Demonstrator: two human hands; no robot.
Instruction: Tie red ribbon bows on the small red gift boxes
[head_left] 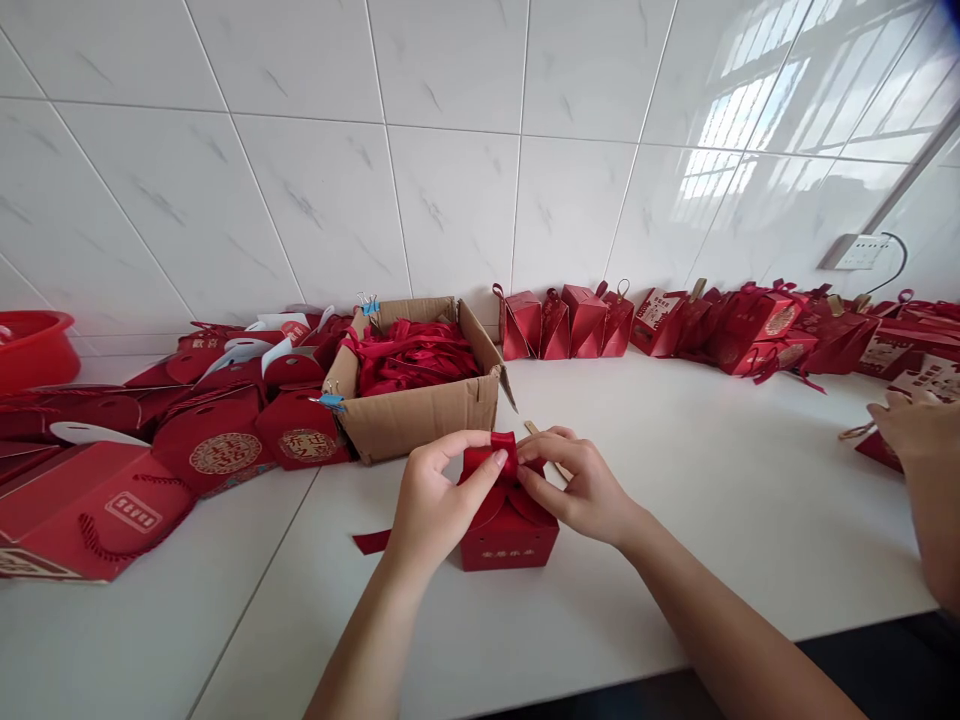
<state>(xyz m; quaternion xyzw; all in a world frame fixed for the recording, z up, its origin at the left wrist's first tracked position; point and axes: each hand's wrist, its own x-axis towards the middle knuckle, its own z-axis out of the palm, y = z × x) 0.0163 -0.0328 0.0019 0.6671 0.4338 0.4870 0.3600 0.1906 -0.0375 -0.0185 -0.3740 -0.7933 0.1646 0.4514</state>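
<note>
A small red gift box (pixel 510 540) with gold lettering on its front stands upright on the white table before me. A dark red ribbon (pixel 503 440) rises in a loop above the box top. My left hand (pixel 442 490) pinches the loop between thumb and fingers. On the other side, my right hand (pixel 574 475) has its fingertips closed on the ribbon close to the box top. One loose ribbon end (pixel 372 542) sticks out to the left, beyond my left wrist. Part of the box's upper flaps is hidden by my fingers.
Behind my left hand stands a cardboard box (pixel 420 418) heaped with red ribbons (pixel 416 358). Red boxes (pixel 225 440) crowd the left side, near a red basin (pixel 34 350). More red boxes (pixel 566 322) line the tiled wall. At far right, another person's hand (pixel 926 450) touches a box.
</note>
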